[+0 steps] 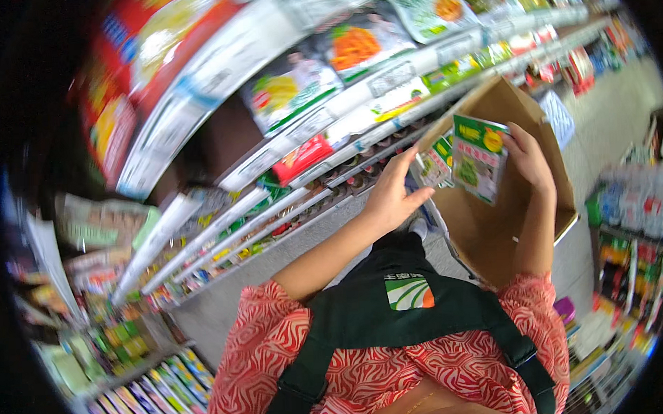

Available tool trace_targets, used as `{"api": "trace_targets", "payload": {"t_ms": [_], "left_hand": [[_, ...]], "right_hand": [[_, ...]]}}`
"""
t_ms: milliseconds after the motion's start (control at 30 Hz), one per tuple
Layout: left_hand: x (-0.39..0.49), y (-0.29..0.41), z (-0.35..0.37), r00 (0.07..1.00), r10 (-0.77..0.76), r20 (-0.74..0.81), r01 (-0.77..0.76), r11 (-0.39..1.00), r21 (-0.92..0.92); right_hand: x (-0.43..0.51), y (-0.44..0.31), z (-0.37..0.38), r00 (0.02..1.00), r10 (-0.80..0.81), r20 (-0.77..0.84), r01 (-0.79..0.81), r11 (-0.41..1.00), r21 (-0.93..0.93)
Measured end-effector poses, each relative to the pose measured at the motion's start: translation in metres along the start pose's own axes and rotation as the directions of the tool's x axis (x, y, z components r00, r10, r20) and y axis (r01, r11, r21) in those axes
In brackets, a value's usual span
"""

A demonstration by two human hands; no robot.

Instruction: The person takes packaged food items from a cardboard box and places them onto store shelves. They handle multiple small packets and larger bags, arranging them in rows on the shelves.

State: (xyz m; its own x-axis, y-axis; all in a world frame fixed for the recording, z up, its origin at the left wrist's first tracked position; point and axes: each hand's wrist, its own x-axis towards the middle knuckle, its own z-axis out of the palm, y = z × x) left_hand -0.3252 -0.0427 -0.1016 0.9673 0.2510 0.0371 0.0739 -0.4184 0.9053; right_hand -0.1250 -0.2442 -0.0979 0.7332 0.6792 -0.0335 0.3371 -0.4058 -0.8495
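Observation:
A green and white flat packet, with a picture of food on its front, is pinched at its upper right edge by my right hand. Just left of it, my left hand has its thumb and fingers around the left side of similar packets; the fingertips are partly hidden. Both hands are over a large cardboard box standing open in front of me, its brown inside showing.
Shelves with price strips run diagonally along the left and top, holding flat food packets and a red packet. More stocked shelves stand at the right. Boxed goods line the lower left.

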Motion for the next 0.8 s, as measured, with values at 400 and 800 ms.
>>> {"api": "trace_targets", "payload": {"t_ms": [400,800], "left_hand": [[-0.05,0.07,-0.177,0.713,-0.246,-0.656,-0.065,0.909,-0.411],[-0.028,0.028,-0.209,0.747,-0.058,-0.662,0.59,0.518,0.62]], "right_hand": [[0.046,-0.243,0.165,0.921,-0.39,-0.01,0.368,0.861,0.352],[0.098,-0.294,0.228,0.815,-0.435,0.384,0.571,0.717,-0.401]]}}
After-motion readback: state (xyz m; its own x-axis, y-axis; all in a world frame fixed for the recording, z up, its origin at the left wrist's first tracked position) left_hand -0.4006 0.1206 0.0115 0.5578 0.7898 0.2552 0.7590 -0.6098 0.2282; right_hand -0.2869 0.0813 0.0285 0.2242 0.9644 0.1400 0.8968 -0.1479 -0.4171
